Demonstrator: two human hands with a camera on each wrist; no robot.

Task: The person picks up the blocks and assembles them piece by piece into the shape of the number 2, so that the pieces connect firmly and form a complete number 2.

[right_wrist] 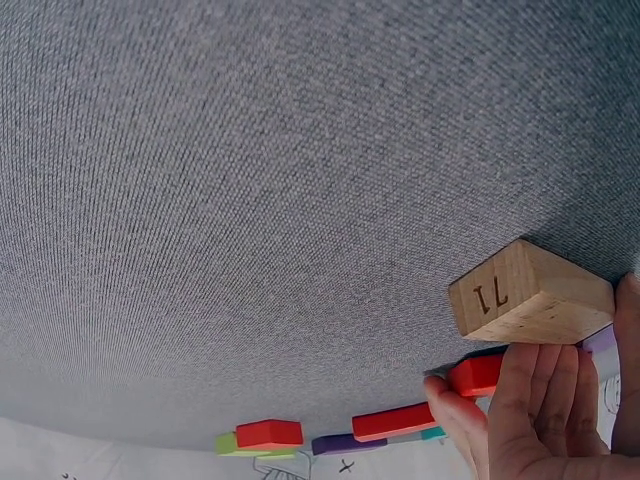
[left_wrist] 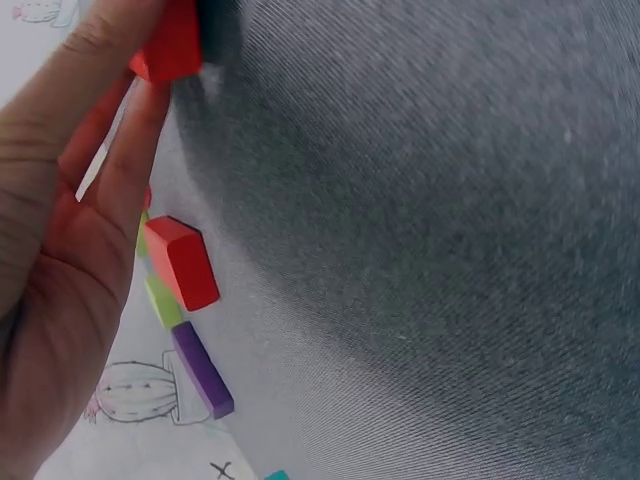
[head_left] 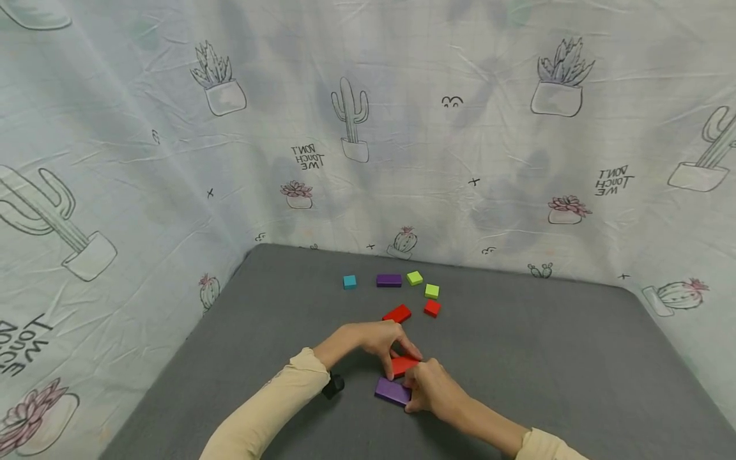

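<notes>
My left hand (head_left: 379, 338) reaches over from the left and pinches a rectangular red block (head_left: 404, 366) between thumb and fingers. Just below it in the head view lies a purple block (head_left: 391, 391), its right end gripped by the fingers and thumb of my right hand (head_left: 437, 391). The right wrist view shows this block's bare wood side (right_wrist: 535, 295), which carries a printed number, with a sliver of purple (right_wrist: 600, 340) by the fingers. In that view the red block (right_wrist: 475, 374) sits close behind. Its upper part shows in the left wrist view, partly covered by my thumb.
Farther back on the grey table (head_left: 535, 345) lie another red block (head_left: 397, 314), a small red block (head_left: 432, 308), two lime green blocks (head_left: 432, 291), a second purple block (head_left: 389, 280) and a teal block (head_left: 349, 282). A patterned cloth (head_left: 402, 128) hangs behind.
</notes>
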